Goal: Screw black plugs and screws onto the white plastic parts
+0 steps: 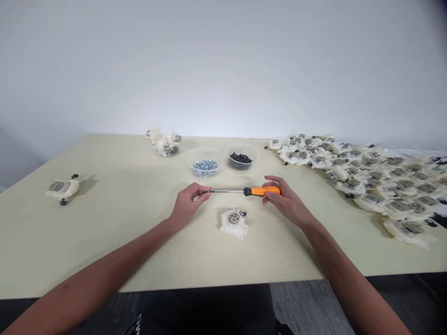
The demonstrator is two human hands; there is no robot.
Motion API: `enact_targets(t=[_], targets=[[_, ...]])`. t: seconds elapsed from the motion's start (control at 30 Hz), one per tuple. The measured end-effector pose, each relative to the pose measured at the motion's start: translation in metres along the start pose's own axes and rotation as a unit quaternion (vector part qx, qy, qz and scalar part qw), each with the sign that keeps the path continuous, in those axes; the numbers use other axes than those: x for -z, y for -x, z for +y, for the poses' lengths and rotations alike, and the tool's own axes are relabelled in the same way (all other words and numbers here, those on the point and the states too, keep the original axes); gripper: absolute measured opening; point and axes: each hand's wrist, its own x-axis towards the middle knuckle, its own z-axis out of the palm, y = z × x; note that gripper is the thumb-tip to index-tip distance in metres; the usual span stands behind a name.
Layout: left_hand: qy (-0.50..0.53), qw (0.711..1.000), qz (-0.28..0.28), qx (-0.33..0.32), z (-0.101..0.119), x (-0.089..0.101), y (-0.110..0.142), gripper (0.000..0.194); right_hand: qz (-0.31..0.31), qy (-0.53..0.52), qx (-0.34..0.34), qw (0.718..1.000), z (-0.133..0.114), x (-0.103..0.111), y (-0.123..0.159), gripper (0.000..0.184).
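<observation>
An orange-handled screwdriver [261,191] lies level across the space between my hands, its shaft pointing left. My right hand [282,197] has its fingers closed loosely around the handle end. At the other end, my left hand [190,197] pinches the tip between thumb and fingers. Whether a screw sits at that tip is hidden by the fingers. Just below the shaft, on the table, rests a white plastic housing with a round metal motor [233,222] facing up and a small black part at its upper right. Neither hand touches it.
Behind my hands stand a clear bowl of silvery screws [206,166] and a clear bowl of black parts [241,159]. Several motor housings [377,179] crowd the right side. A small pile of white parts [164,143] is at the back; a single motor housing [63,188] lies left.
</observation>
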Motion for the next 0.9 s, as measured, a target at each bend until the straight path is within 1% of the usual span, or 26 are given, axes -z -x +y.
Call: enact_targets(t=[0.1,0.17,0.23,0.3,0.4,0.47,0.57,0.63,0.7,0.77,0.83,0.9], targets=[[-0.008,1.0,-0.01,-0.015,0.0005,-0.0003,0.0006,0.02,0.019,0.016,-0.029,0.999,0.002,-0.0001,-0.0004,0.039],[-0.011,1.0,-0.009,-0.02,0.0009,-0.0003,0.0009,0.019,0.004,0.023,-0.035,0.999,0.0027,0.0001,0.0003,0.039],[-0.005,1.0,-0.001,-0.011,0.0012,-0.0002,0.0006,0.019,-0.011,0.012,-0.01,1.0,0.0021,0.0001,0.0013,0.042],[-0.002,1.0,0.003,-0.002,0.001,-0.0002,0.0002,0.019,-0.007,0.002,0.011,1.0,0.0004,-0.0005,0.0021,0.044],[-0.018,1.0,-0.006,-0.015,-0.0001,-0.0008,-0.0001,0.019,0.017,0.022,-0.023,0.999,-0.0034,-0.0019,0.0029,0.038],[-0.027,0.999,-0.01,-0.027,-0.0011,-0.001,0.0,0.019,0.013,0.026,-0.044,0.999,-0.0053,-0.0018,0.0037,0.039],[-0.015,1.0,-0.006,-0.017,-0.002,-0.0006,-0.0001,0.019,-0.01,0.001,-0.021,1.0,-0.0058,-0.0007,0.0043,0.04],[-0.011,1.0,-0.006,-0.01,-0.0021,-0.0004,-0.0001,0.019,-0.006,-0.001,-0.013,1.0,-0.0046,-0.0006,0.0038,0.042],[-0.019,1.0,-0.012,-0.016,-0.002,-0.0004,0.0002,0.019,0.013,0.016,-0.031,0.999,-0.003,-0.0011,0.0029,0.039],[-0.027,0.999,-0.015,-0.022,-0.0019,-0.0008,0.0005,0.019,0.018,0.03,-0.05,0.998,-0.0015,-0.0014,0.0023,0.04],[-0.023,0.999,-0.012,-0.02,-0.0019,-0.001,0.0005,0.019,0.006,0.032,-0.04,0.999,-0.0003,-0.0006,0.0025,0.039],[-0.017,1.0,-0.008,-0.011,-0.0019,-0.0008,0.0002,0.019,-0.004,0.023,-0.01,1.0,0.0006,0.0006,0.0029,0.042]])
